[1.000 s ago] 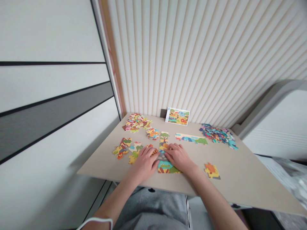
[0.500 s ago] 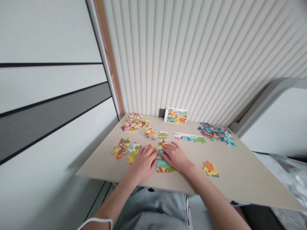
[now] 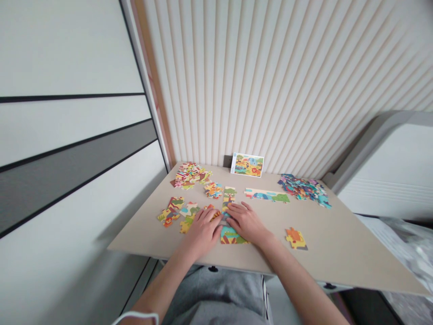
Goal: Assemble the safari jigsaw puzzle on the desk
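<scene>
My left hand [image 3: 203, 226] and my right hand [image 3: 246, 220] lie side by side, palms down, on a joined strip of colourful puzzle pieces [image 3: 229, 215] near the front of the beige table [image 3: 341, 246]. The fingers of both hands are stretched flat and meet over the strip's middle, hiding that part. The strip's top end with a tree and its green bottom end stick out from under the hands. Loose pieces [image 3: 176, 211] lie just left of my left hand.
A reference picture card [image 3: 247, 164] leans on the ribbed wall at the back. A pile of warm-coloured pieces [image 3: 189, 174] sits back left, a bluish pile [image 3: 303, 189] back right, a joined row [image 3: 267, 195] between them, an orange piece [image 3: 295, 238] front right.
The hands have stayed on the strip, their fingers shifting only slightly. The view has drifted a little, so everything sits slightly higher and to the left.
</scene>
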Demonstrator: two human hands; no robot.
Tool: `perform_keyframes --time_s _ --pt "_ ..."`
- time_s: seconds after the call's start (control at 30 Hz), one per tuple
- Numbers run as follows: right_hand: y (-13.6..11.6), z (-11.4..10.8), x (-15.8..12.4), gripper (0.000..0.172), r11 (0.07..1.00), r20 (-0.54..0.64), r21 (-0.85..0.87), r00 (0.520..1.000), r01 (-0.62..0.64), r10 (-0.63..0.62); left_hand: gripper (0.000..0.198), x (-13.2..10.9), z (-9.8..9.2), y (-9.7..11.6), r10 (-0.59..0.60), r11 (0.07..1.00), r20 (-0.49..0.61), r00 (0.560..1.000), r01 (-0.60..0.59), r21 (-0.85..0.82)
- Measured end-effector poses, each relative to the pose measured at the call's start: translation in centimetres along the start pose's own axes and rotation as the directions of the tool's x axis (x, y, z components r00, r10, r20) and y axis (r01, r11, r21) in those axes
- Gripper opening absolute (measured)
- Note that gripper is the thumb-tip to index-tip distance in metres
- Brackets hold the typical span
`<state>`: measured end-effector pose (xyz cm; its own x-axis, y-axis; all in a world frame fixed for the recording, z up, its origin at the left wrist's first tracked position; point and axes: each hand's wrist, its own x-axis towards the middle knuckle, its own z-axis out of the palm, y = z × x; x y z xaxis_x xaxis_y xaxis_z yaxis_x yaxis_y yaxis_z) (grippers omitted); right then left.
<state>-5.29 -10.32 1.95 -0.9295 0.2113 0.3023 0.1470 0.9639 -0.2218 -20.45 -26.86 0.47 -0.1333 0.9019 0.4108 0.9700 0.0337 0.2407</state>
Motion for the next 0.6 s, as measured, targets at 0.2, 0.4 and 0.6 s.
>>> perform_keyframes --time_s 0.2,0.4,0.6 --pt "1.9 -1.8 -2.4 0.033 0.987 -0.048 0.091 0.990 -0.131 0.136 0.034 -0.1 -0.5 0.3 0.013 1.000 -0.015 1.000 -0.013 -0.026" --pt "1.4 -2.8 -5.1 0.060 0.986 0.094 0.135 0.992 -0.098 0.085 0.033 -0.2 -1.1 0.5 0.032 0.997 -0.036 0.999 -0.034 -0.070" --pt "0.6 -2.8 -5.7 0.051 0.976 0.089 0.184 0.991 -0.120 0.105 0.031 -0.2 -0.9 0.3 0.034 0.997 -0.008 0.999 -0.035 -0.075"
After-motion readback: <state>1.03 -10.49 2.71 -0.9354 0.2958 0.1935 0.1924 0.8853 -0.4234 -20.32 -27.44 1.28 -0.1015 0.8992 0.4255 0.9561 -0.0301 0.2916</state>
